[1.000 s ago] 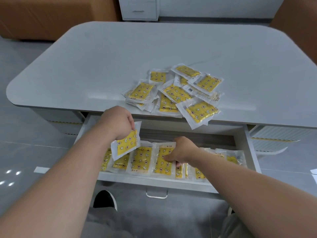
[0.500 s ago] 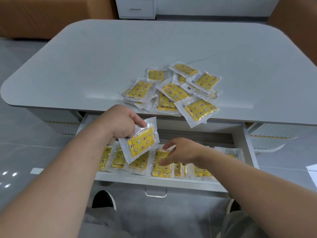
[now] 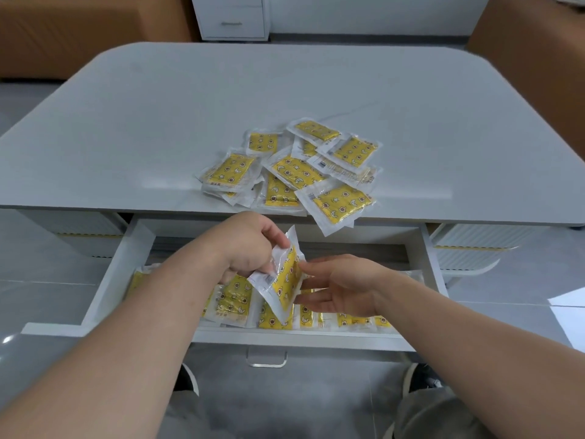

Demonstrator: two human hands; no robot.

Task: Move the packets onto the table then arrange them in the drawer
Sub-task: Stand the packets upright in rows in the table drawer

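A pile of several yellow packets (image 3: 294, 172) in clear wrap lies on the grey table (image 3: 158, 122) near its front edge. Below it the white drawer (image 3: 104, 286) stands pulled out, with a row of yellow packets (image 3: 231, 304) standing along its front. My left hand (image 3: 247, 245) pinches one yellow packet (image 3: 285, 277), held tilted on edge above the drawer's row. My right hand (image 3: 342, 285) is spread open just right of that packet, fingertips touching its edge. The arms hide part of the row.
A clear handle (image 3: 266, 358) hangs under the drawer front. One packet (image 3: 338, 205) juts over the table's front edge above the drawer. White cabinet (image 3: 232, 15) and orange seating (image 3: 79, 33) stand beyond the table. My knees are below the drawer.
My left hand has carried its packet rightward and down over the drawer, turning it on edge. My right hand has lifted off the row and opened beside the packet.
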